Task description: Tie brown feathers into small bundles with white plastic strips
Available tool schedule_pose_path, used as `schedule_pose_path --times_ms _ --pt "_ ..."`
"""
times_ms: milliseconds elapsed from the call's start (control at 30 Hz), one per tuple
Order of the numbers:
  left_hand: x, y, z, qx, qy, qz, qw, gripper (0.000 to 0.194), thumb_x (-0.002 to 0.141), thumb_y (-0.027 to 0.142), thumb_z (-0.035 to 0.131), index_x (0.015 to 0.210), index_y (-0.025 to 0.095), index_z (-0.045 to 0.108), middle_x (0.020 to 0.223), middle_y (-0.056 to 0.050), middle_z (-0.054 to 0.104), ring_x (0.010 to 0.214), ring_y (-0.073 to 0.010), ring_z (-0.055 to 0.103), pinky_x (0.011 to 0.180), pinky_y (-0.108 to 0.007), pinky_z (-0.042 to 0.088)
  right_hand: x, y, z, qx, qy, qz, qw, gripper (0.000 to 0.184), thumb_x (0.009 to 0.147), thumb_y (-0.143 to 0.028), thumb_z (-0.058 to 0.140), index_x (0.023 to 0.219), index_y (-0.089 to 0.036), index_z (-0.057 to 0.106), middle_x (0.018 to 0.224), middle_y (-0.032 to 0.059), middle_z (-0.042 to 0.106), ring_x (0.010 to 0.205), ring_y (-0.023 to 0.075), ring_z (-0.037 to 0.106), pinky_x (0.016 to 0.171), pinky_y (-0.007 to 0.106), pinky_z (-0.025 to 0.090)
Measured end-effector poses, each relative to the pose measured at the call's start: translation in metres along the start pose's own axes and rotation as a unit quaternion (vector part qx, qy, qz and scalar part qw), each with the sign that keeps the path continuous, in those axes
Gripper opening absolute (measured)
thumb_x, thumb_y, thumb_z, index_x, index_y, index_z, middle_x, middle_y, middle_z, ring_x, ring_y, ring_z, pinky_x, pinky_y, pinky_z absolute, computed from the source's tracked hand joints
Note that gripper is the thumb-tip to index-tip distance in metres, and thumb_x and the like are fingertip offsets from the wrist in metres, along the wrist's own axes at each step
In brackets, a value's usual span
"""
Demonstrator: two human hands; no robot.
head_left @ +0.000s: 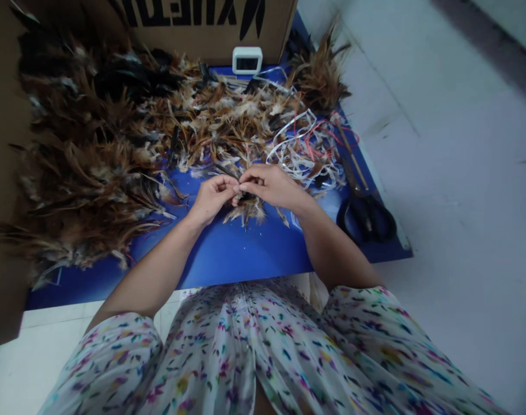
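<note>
- The blue worktop (245, 253) carries everything; its near edge has bare space in front of the hands.
- On its left lies a large feather heap (85, 178), thick and layered; these look to be already gathered.
- Across the middle spread loose feathers (228, 115), brown with pale down, apparently plenty left to handle.
- To the right of the hands sits a tangle of white and pink strips (306, 151), none of it sorted.
- Behind that, at the far right corner, a feather bunch (321, 75) seems finished.
- The left hand (213, 199) and right hand (273, 185) meet fingertip to fingertip, thumbs and forefingers pinched closed.
- Smallest is the feather tuft (248, 210) under the fingers, at the worktop's middle; both hands seem to grip it, though dimness hides exactly what is between them. I judge this piece unfinished.
</note>
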State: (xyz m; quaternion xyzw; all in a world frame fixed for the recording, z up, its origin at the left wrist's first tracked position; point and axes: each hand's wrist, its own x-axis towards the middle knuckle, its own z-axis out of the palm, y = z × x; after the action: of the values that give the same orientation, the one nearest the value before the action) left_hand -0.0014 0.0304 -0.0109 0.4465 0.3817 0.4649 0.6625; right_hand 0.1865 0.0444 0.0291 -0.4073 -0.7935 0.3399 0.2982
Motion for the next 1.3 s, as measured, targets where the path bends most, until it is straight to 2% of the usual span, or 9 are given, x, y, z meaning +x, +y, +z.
schedule_pose_path --times_ms 133,300,667,767,900,1067,1167,1300 --pt "0.0 0.0 0.001 -0.003 -0.001 0.004 1.0 0.049 0.056 0.048 0.096 0.076 0.015 0.065 0.063 0.002 0.068 0.047 -0.0066 0.06 0.05 -0.02 0.05 0.0 0.001 0.003 0.002 -0.001 0.007 1.0 0.011 0.086 -0.019 0.062 0.082 -0.015 0.071 0.078 0.0 0.065 0.068 0.0094 0.05 0.071 0.027 0.038" --pt "0.001 -0.001 0.001 -0.003 0.008 0.009 1.0 0.052 0.055 0.05 0.096 0.075 0.015 0.063 0.063 0.003 0.068 0.048 -0.0073 0.061 0.05 -0.02 0.05 -0.001 -0.002 0.004 0.009 0.008 0.015 1.0 0.01 0.086 -0.019 0.062 0.081 -0.015 0.069 0.076 -0.0011 0.064 0.066 0.0085 0.048 0.069 0.026 0.038" --pt "0.001 -0.002 -0.002 0.002 0.025 -0.003 1.0 0.052 0.054 0.051 0.096 0.074 0.016 0.062 0.059 0.002 0.067 0.051 -0.0085 0.062 0.057 -0.022 0.053 -0.002 -0.001 0.006 -0.043 0.002 -0.044 0.998 0.01 0.088 -0.018 0.06 0.081 -0.018 0.067 0.079 0.001 0.064 0.073 0.0123 0.055 0.072 0.028 0.041" --pt "0.001 -0.003 -0.003 0.003 0.025 -0.006 1.0 0.049 0.057 0.046 0.095 0.075 0.016 0.062 0.059 0.001 0.066 0.051 -0.0088 0.062 0.057 -0.022 0.054 -0.002 -0.001 0.007 -0.072 -0.001 -0.071 0.995 0.01 0.089 -0.018 0.06 0.081 -0.018 0.066 0.081 0.0027 0.065 0.078 0.0148 0.058 0.076 0.029 0.042" --pt "0.002 -0.003 -0.003 0.014 0.054 -0.013 0.998 0.036 0.057 0.03 0.091 0.071 0.016 0.062 0.057 0.002 0.065 0.049 -0.0083 0.061 0.053 -0.02 0.051 -0.002 0.0 0.006 -0.073 -0.006 -0.086 0.994 0.013 0.091 -0.022 0.059 0.082 -0.017 0.066 0.085 0.0052 0.067 0.081 0.0164 0.06 0.078 0.031 0.043" --pt "0.003 0.0 -0.001 0.02 0.07 -0.008 0.997 0.03 0.055 0.02 0.087 0.069 0.017 0.06 0.059 0.004 0.065 0.047 -0.0066 0.059 0.053 -0.02 0.052 0.0 0.003 0.004 -0.011 0.001 -0.051 0.999 0.013 0.09 -0.02 0.054 0.089 -0.017 0.068 0.087 0.0028 0.068 0.073 0.0123 0.055 0.074 0.028 0.042" --pt "0.003 0.0 -0.002 0.029 0.079 -0.002 0.996 0.032 0.054 0.022 0.087 0.07 0.017 0.06 0.061 0.004 0.066 0.049 -0.0071 0.059 0.054 -0.021 0.053 0.0 0.006 0.006 0.016 -0.012 -0.02 1.0 0.019 0.083 -0.014 0.055 0.097 -0.017 0.066 0.08 -0.0005 0.066 0.067 0.0106 0.052 0.07 0.027 0.04" --pt "0.003 0.001 -0.004 0.07 0.078 0.029 0.994 0.035 0.055 0.026 0.088 0.072 0.018 0.059 0.063 0.004 0.065 0.055 -0.0087 0.061 0.056 -0.023 0.056 0.001 0.008 0.013 0.045 -0.011 0.001 0.999 0.014 0.081 -0.017 0.057 0.092 -0.017 0.065 0.076 -0.0018 0.064 0.065 0.0103 0.051 0.068 0.027 0.039"
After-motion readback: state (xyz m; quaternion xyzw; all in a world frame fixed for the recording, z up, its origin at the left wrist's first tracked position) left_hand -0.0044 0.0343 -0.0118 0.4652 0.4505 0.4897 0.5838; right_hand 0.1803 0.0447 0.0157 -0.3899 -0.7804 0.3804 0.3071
